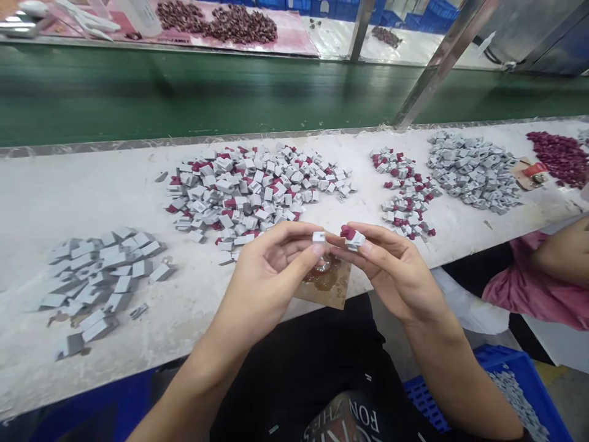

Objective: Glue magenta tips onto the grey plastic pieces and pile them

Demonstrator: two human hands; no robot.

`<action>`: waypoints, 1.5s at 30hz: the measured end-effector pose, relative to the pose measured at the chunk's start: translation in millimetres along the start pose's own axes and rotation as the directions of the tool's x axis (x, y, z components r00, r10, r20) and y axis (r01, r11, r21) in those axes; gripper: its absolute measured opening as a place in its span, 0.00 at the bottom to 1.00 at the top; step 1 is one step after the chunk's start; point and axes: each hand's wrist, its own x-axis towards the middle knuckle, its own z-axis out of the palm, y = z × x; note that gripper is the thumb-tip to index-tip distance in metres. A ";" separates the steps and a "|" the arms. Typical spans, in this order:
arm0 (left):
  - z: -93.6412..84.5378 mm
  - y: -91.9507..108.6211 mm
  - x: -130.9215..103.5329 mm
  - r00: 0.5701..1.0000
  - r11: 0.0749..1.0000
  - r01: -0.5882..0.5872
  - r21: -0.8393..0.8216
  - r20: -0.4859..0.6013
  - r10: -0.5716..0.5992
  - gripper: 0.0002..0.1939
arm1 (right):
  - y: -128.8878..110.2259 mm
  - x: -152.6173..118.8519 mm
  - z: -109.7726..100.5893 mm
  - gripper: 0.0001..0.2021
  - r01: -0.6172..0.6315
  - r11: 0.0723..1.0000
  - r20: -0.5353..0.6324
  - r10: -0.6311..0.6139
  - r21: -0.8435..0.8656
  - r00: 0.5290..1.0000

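Observation:
Near the table's front edge, my left hand (276, 264) pinches a small light grey block (318, 237) between thumb and fingertips. Close beside it on the right, my right hand (396, 267) holds a grey-and-maroon piece (353, 237), its maroon end pointing up and left. The two held parts are apart. Below the hands lies a brown square pad (338, 285) with a wet-looking surface and a small round metal item (323, 264), partly covered by my left fingers. Behind the hands spreads a large pile of grey and maroon pieces (257, 184).
Grey blocks (105, 264) lie at the left. Rightward are mixed pieces (407, 196), small grey parts (473, 169) and maroon parts (559, 156). A green conveyor belt (184, 92) and slanted metal post (432, 73) stand behind. Another person's arm (564, 252) shows right, above a blue crate (543, 393).

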 end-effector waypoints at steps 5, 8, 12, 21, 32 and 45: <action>9.2 0.2 5.2 0.998 0.998 0.014 -0.063 0.054 -0.011 0.11 | 2.4 0.7 0.1 0.10 0.030 0.999 -0.028 -0.031 -0.028 0.999; 9.8 -0.7 5.9 0.998 0.998 0.001 -0.064 0.062 0.003 0.10 | 5.6 0.6 -1.7 0.11 0.047 0.996 -0.047 -0.050 -0.071 0.998; 7.8 -1.0 6.6 0.998 0.998 0.011 -0.068 0.058 -0.007 0.10 | 5.8 1.8 -1.1 0.09 0.101 0.990 -0.013 -0.102 -0.101 0.995; -4.0 2.9 5.3 0.994 0.993 -0.047 0.108 0.108 0.035 0.06 | -5.5 -1.8 7.0 0.10 0.208 0.934 0.101 -0.186 -0.289 0.977; -15.5 30.1 20.5 0.979 0.902 -0.116 0.416 0.199 0.034 0.12 | -14.9 16.5 6.4 0.13 0.138 0.958 0.134 -0.106 -0.253 0.985; -49.5 73.2 195.8 0.985 0.649 0.053 0.759 -0.148 0.093 0.06 | -51.1 179.6 -78.1 0.14 -0.294 0.159 -0.331 -0.330 -0.943 0.884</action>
